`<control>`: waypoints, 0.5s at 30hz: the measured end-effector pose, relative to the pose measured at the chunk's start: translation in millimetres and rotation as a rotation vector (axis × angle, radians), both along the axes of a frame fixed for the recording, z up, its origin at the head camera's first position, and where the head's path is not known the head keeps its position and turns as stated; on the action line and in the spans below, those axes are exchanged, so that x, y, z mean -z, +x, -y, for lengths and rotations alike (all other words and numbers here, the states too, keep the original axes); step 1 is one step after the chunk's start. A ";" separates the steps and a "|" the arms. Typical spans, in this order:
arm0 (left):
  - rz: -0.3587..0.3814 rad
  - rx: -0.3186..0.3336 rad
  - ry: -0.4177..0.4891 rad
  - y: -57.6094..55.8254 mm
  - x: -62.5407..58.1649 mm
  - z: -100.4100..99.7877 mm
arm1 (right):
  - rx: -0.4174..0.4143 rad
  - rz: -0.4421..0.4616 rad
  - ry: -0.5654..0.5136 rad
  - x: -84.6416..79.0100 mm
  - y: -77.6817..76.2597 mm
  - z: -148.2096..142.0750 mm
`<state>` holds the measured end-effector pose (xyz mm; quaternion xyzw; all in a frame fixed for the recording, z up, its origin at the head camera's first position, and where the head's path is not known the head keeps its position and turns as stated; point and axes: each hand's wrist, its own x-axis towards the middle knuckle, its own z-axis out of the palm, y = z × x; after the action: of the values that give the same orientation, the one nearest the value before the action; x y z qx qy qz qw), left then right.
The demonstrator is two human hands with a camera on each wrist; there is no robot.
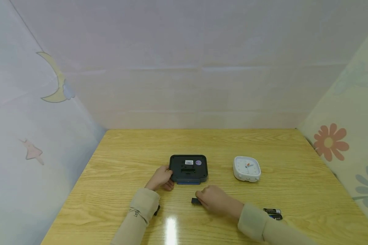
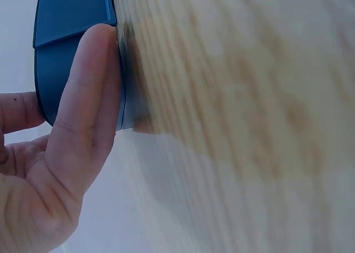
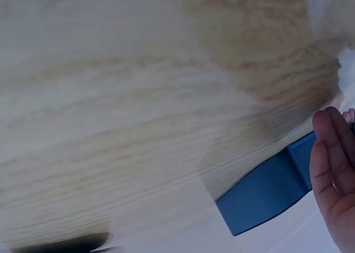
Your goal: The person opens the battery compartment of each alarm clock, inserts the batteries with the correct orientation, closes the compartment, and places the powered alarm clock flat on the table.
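A black box-shaped device (image 1: 178, 163) lies on the table with its back up, showing a white label, a round purple sticker and a recessed slot. My left hand (image 1: 161, 177) grips its left edge; in the left wrist view the thumb is on one side and the fingers (image 2: 83, 92) lie along the other. Nearer the front, my right hand (image 1: 216, 199) pinches a small flat black piece (image 1: 196, 201), whose left end sticks out past the fingers. The right wrist view has the fingers (image 3: 335, 147) overlapping the dark device (image 3: 263, 195).
A white alarm clock (image 1: 246, 168) stands to the right of the device, dial up. Two batteries (image 1: 273, 211) lie near the right sleeve. A small dark thing (image 1: 157, 210) shows beside the left cuff. Printed cloth walls (image 1: 184, 95) enclose the wooden table (image 1: 135, 146).
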<state>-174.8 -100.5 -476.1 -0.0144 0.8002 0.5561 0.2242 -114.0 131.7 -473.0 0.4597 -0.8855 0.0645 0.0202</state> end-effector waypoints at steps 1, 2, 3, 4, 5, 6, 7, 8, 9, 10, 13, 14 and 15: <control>0.001 0.000 0.001 0.3 -0.4 0.0 | -0.008 0.000 0.001 0.5 1.2 0.2; 0.002 0.000 0.002 0.4 -1.0 0.0 | -0.015 -0.004 0.002 1.4 2.2 0.5; 0.004 -0.001 0.004 0.6 -1.6 -0.1 | -0.024 -0.010 0.003 2.3 3.0 0.8; 0.004 -0.001 0.006 0.8 -2.2 -0.1 | -0.030 -0.012 0.004 3.0 3.6 1.1; 0.005 -0.002 0.009 1.0 -2.7 -0.2 | -0.033 -0.014 0.005 3.6 4.0 1.3; 0.005 -0.002 0.012 1.2 -3.2 -0.2 | -0.038 -0.019 0.009 4.3 4.2 1.5; 0.005 -0.002 0.014 1.2 -3.7 -0.4 | -0.038 -0.017 0.013 4.9 4.3 1.7; 0.005 -0.003 0.016 1.1 -4.1 -0.5 | -0.037 -0.016 0.020 5.3 4.3 1.9; 0.006 -0.003 0.018 1.2 -4.5 -0.6 | -0.036 -0.010 0.026 5.5 4.3 2.1; 0.004 -0.002 0.018 1.3 -4.6 -0.7 | -0.034 -0.005 0.032 5.5 4.2 2.2; 0.004 -0.002 0.013 1.1 -4.4 -0.8 | -0.027 -0.003 0.061 5.3 3.4 2.5; 0.003 -0.001 0.012 1.3 -4.1 -0.7 | -0.027 -0.002 0.072 5.0 3.0 2.5; 0.003 -0.001 0.010 1.3 -3.9 -0.8 | -0.025 -0.002 0.083 4.9 2.6 2.4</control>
<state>-173.5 -99.7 -472.2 -0.0142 0.7970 0.5603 0.2252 -111.4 129.3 -477.9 0.4714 -0.8815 0.0275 0.0013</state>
